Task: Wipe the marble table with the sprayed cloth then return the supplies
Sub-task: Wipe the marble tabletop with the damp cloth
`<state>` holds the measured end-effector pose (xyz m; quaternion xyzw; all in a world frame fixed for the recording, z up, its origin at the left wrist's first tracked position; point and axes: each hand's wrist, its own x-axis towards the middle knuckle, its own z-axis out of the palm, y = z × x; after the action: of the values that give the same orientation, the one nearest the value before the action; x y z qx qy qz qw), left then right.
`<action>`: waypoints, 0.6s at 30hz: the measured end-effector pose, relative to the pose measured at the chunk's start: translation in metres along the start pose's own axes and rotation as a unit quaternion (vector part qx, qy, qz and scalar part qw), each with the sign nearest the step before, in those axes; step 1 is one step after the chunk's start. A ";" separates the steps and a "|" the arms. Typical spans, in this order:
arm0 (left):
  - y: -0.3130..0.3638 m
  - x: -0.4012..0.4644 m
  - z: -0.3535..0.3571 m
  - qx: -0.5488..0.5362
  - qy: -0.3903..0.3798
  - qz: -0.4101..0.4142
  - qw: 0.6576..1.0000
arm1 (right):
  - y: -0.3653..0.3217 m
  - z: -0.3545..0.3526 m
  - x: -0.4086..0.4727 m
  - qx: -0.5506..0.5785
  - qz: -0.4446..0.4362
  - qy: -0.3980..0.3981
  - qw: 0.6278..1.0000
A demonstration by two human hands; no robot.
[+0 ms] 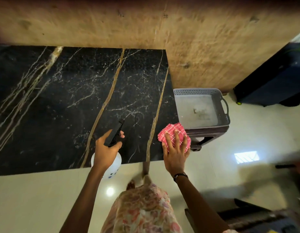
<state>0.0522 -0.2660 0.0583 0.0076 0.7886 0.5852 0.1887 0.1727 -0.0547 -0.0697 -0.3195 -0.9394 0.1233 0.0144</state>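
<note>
A black marble table (70, 98) with gold and white veins fills the left and middle of the head view. My left hand (107, 148) grips the black trigger head of a white spray bottle (118, 161) over the table's near edge, nozzle pointing up toward the far side. My right hand (175, 148) holds a folded pink checked cloth (171, 130) at the table's near right corner, fingers spread over it and the thumb at its left edge.
A grey plastic basket (220, 98) with handles stands on a dark stool (204, 133) just right of the table. A brown wall runs behind. A dark blue case (272, 81) sits at the far right on a pale glossy floor (36, 199).
</note>
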 end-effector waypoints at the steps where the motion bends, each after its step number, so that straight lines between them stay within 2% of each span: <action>1: -0.003 -0.007 -0.001 -0.001 -0.002 -0.007 1.000 | 0.001 0.001 -0.014 0.001 0.000 0.004 1.000; 5: -0.010 -0.026 -0.001 -0.010 -0.012 -0.002 1.000 | -0.001 0.001 -0.052 -0.019 -0.007 -0.010 1.000; 8: -0.014 -0.036 0.000 -0.009 -0.024 -0.001 1.000 | 0.001 -0.004 -0.047 -0.023 -0.013 -0.031 0.999; 10: -0.014 -0.041 0.002 -0.015 -0.032 0.004 0.999 | 0.003 -0.012 -0.030 -0.005 0.026 -0.033 0.999; 14: -0.015 -0.047 0.003 -0.017 -0.037 0.007 0.999 | 0.008 -0.028 0.004 0.095 0.161 -0.056 0.981; 18: -0.021 -0.052 -0.001 -0.026 -0.022 -0.001 0.999 | 0.005 -0.021 -0.023 0.074 0.149 -0.006 0.986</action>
<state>0.1043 -0.2856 0.0545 0.0149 0.7685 0.6053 0.2069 0.1964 -0.0598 -0.0496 -0.4531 -0.8698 0.1950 0.0139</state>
